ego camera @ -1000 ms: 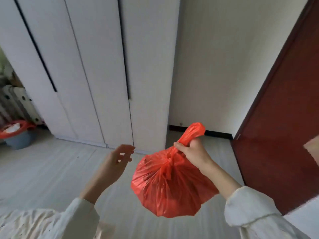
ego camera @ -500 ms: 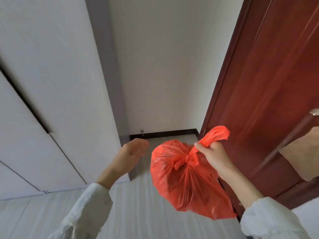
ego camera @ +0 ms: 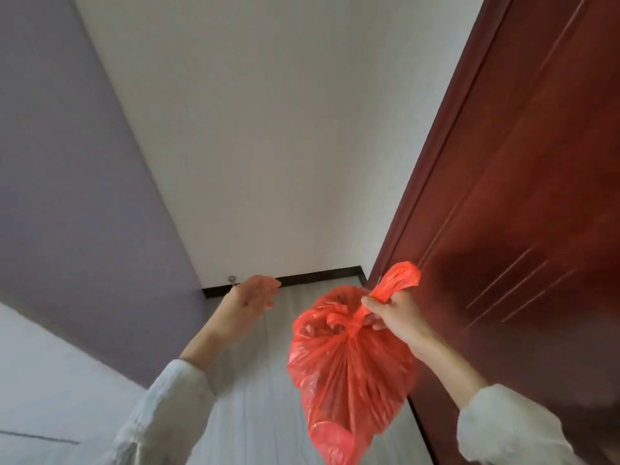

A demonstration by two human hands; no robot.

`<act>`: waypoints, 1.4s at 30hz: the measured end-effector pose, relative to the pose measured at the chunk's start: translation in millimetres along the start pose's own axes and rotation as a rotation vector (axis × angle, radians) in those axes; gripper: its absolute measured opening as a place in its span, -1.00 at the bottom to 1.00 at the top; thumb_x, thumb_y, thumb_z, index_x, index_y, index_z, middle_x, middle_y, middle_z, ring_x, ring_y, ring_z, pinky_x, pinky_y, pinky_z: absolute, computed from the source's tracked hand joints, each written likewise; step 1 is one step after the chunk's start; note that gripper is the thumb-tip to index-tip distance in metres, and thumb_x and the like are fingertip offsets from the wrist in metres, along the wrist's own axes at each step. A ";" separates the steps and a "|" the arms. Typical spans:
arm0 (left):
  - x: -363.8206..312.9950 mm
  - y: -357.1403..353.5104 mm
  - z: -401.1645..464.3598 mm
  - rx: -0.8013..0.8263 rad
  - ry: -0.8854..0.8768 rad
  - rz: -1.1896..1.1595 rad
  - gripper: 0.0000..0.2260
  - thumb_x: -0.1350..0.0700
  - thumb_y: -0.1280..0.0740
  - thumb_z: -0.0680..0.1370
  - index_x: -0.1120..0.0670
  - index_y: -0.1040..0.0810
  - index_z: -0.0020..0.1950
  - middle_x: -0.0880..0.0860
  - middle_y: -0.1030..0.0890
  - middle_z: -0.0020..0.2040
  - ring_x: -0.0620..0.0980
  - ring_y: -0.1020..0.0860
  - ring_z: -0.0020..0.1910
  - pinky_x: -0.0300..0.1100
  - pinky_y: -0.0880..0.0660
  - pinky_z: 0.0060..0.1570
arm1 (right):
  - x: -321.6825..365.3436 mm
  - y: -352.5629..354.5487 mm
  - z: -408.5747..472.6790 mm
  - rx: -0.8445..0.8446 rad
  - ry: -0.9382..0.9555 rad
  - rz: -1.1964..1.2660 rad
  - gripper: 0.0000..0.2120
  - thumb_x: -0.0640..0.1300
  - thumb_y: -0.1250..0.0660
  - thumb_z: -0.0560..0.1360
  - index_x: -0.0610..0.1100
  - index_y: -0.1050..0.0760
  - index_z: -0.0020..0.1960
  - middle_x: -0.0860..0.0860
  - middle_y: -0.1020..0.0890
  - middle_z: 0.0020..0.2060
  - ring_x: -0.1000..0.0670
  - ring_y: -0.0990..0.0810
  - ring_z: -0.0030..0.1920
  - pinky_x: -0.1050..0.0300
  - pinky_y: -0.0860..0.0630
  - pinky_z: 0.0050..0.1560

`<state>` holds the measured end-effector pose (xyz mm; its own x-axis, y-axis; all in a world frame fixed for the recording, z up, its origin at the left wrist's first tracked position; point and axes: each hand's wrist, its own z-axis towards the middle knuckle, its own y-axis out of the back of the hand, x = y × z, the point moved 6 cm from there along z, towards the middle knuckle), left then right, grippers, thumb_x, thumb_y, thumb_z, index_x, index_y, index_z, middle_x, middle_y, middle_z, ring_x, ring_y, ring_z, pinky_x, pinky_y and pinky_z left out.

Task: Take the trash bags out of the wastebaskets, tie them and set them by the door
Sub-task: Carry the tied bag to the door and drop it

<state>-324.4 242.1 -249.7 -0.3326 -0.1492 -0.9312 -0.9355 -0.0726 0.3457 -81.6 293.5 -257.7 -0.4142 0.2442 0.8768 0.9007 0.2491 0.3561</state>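
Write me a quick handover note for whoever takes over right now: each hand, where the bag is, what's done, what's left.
Right hand: grips the twisted neck of the red trash bag just above its knot; the bag hangs in the air, off the floor.
Left hand: open, holds nothing, raised beside the bag.
Place: floor strip between the white wall and the red-brown door, which is close on the right.
Done: this bag is out of its wastebasket and tied.
Left: set it down on the floor by the door. No other bags or wastebaskets are in view, so check for them.
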 end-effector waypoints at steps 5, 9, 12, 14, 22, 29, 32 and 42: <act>42.7 -21.6 135.0 0.074 0.107 -0.035 -0.78 0.23 -0.14 0.59 -0.06 -0.48 -0.10 -0.07 -0.56 -0.13 -0.32 -0.56 -0.37 -0.36 -0.44 -0.29 | -20.7 7.7 128.1 -0.032 -0.140 0.063 -0.83 -0.27 -0.29 0.49 -0.17 -0.48 -0.28 0.00 -0.59 -0.45 0.19 -0.56 -0.55 0.38 -0.46 -0.52; 83.2 -42.7 254.4 0.095 0.159 -0.048 -0.82 0.32 -0.12 0.57 0.12 -0.48 -0.02 -0.03 -0.53 -0.19 -0.20 -0.55 -0.37 -0.48 -0.42 -0.38 | -50.5 -1.0 233.7 -0.052 -0.253 0.103 -0.78 -0.31 -0.28 0.49 -0.14 -0.43 -0.31 -0.06 -0.55 -0.40 0.21 -0.53 -0.59 0.39 -0.46 -0.54; 108.2 -64.0 324.0 0.121 0.211 -0.057 -0.79 0.37 -0.08 0.57 0.19 -0.45 0.06 -0.01 -0.50 -0.22 -0.14 -0.49 -0.31 -0.51 -0.39 -0.41 | -76.6 -7.0 300.0 -0.072 -0.347 0.140 -0.76 -0.32 -0.28 0.49 -0.14 -0.41 -0.33 -0.06 -0.53 -0.40 0.21 -0.54 -0.59 0.38 -0.47 -0.55; 130.0 -78.7 359.9 0.156 0.269 -0.053 -0.78 0.37 -0.06 0.57 0.23 -0.45 0.10 -0.01 -0.48 -0.25 -0.22 -0.52 -0.40 -0.52 -0.37 -0.43 | -93.8 -8.9 337.7 -0.089 -0.410 0.151 -0.76 -0.31 -0.28 0.49 -0.14 -0.43 -0.33 -0.06 -0.54 -0.38 0.21 -0.56 -0.58 0.37 -0.49 -0.54; 276.5 -130.2 451.0 0.183 0.426 0.120 -0.80 0.32 -0.12 0.57 0.07 -0.45 -0.02 0.03 -0.55 -0.22 -0.37 -0.52 -0.41 -0.53 -0.39 -0.37 | -215.9 -29.3 528.1 -0.050 -0.559 0.164 -0.89 -0.27 -0.28 0.51 -0.25 -0.47 -0.20 -0.22 -0.56 -0.13 0.20 -0.56 -0.59 0.37 -0.52 -0.52; 408.0 -203.4 524.3 0.144 0.452 0.199 -0.75 0.12 -0.13 0.48 0.12 -0.51 0.07 0.02 -0.57 -0.15 -0.04 -0.59 -0.21 -0.18 -0.46 -0.06 | -367.7 -74.0 647.1 0.018 -0.639 0.007 -0.82 -0.31 -0.19 0.54 -0.43 -0.46 0.01 -0.35 -0.62 -0.24 0.19 -0.47 -0.69 0.36 -0.42 -0.62; 451.5 -243.4 539.2 0.156 0.455 0.223 -0.78 0.26 -0.13 0.54 0.12 -0.51 0.10 0.02 -0.57 -0.13 0.07 -0.57 -0.09 -0.12 -0.44 0.04 | -416.4 -74.9 687.4 -0.050 -0.639 -0.020 -0.74 -0.28 -0.22 0.53 -0.44 -0.42 0.13 0.01 -0.52 -0.69 0.16 -0.48 -0.69 0.32 -0.47 -0.58; 510.2 -287.1 532.8 0.179 0.628 0.113 -0.73 0.32 -0.09 0.53 -0.01 -0.45 0.00 0.01 -0.55 -0.14 -0.06 -0.54 -0.23 -0.29 -0.43 -0.26 | -460.7 -85.6 747.7 -0.230 -0.788 0.541 -0.67 -0.23 -0.24 0.53 -0.26 -0.38 0.29 -0.14 -0.49 0.04 -0.01 -0.56 -0.09 0.18 -0.62 -0.26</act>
<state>-289.0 712.2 -885.6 -0.3478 -0.6969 -0.6271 -0.9223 0.1344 0.3623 -66.1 860.4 -933.7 0.1674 0.8478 0.5032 0.9637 -0.2483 0.0977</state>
